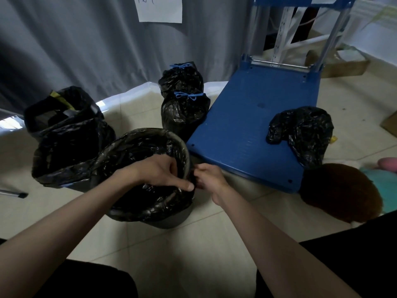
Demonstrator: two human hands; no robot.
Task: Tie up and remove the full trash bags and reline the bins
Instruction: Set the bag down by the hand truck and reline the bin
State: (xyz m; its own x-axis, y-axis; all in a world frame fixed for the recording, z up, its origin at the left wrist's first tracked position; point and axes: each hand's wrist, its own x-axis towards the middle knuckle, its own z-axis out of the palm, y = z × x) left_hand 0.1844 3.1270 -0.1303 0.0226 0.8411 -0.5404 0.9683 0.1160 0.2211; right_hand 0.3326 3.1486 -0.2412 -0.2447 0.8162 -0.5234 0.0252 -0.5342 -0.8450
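Observation:
A round grey bin (171, 220) stands on the floor in front of me, lined with a black bag (137, 155) folded over its rim. My left hand (159, 175) grips the bag's edge at the bin's right rim, thumb pressed on the plastic. My right hand (209, 177) pinches the same bunched edge just outside the rim. Two full black bags, the nearer bag (184, 115) and the farther bag (181, 77), stand tied with blue drawstrings behind the bin. A loose black bag (305, 130) lies on the blue cart.
A second bin with a black liner (68, 151) and another lined container (62, 108) stand at the left. The blue platform cart (253, 117) sits to the right. A brown plush object (341, 192) lies at the cart's corner. Grey curtains hang behind.

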